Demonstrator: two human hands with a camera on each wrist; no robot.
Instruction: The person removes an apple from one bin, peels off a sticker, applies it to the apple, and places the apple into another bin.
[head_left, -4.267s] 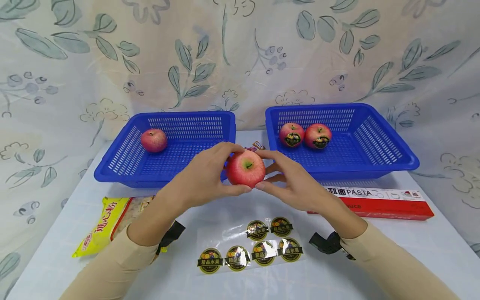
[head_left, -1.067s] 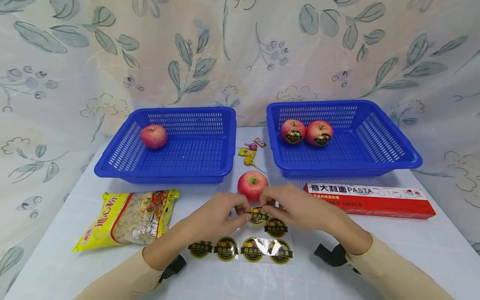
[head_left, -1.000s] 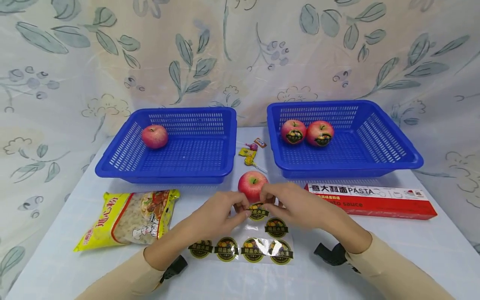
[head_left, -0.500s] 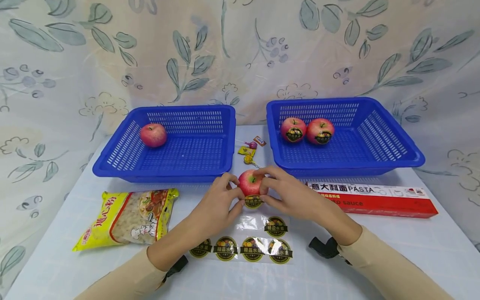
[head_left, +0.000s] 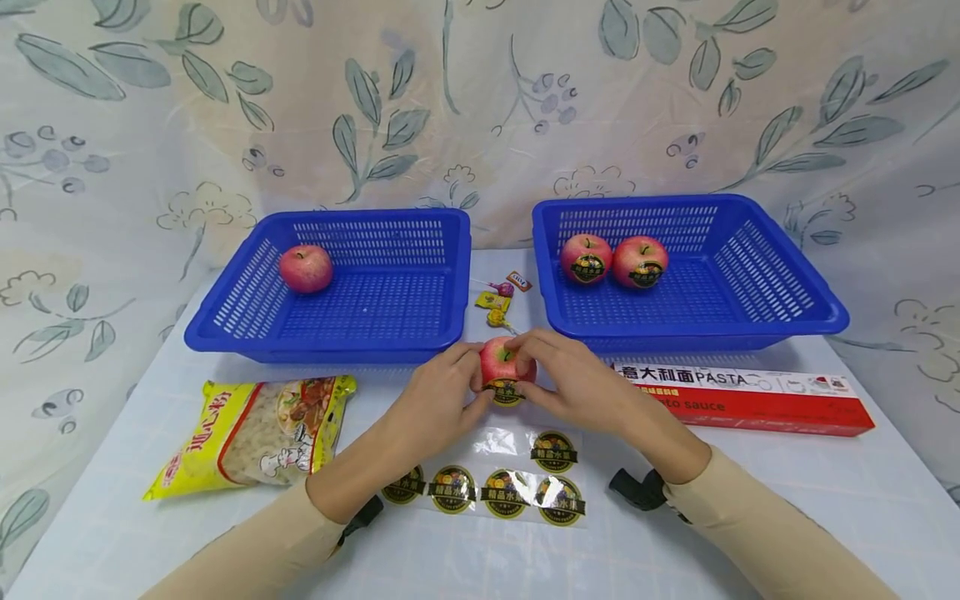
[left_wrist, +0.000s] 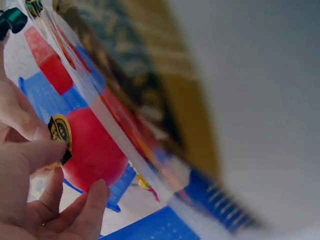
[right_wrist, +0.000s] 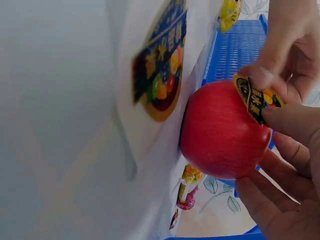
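A red apple (head_left: 496, 360) stands on the table between my two hands, with a round black-and-gold sticker (head_left: 506, 392) against its near side. My left hand (head_left: 438, 396) holds the apple's left side; its thumb lies on the sticker's edge in the left wrist view. On the other side, my right hand (head_left: 577, 379) curls its fingers round the apple (right_wrist: 225, 132), and its thumb presses the sticker (right_wrist: 255, 99). Just in front lies a clear sheet (head_left: 495, 442) with several more such stickers.
A left blue basket (head_left: 330, 354) contains one plain apple (head_left: 306, 268). Two apples with stickers sit in the right blue basket (head_left: 697, 340). Wrapped sweets (head_left: 495, 302) lie between the baskets. A yellow food bag (head_left: 255, 433) is at left, a red-and-white pasta box (head_left: 757, 404) at right.
Both hands first held the apple raised, then set it down. They lifted a sticker off the sheet, brought it forward to the apple, and now press it against the near side.
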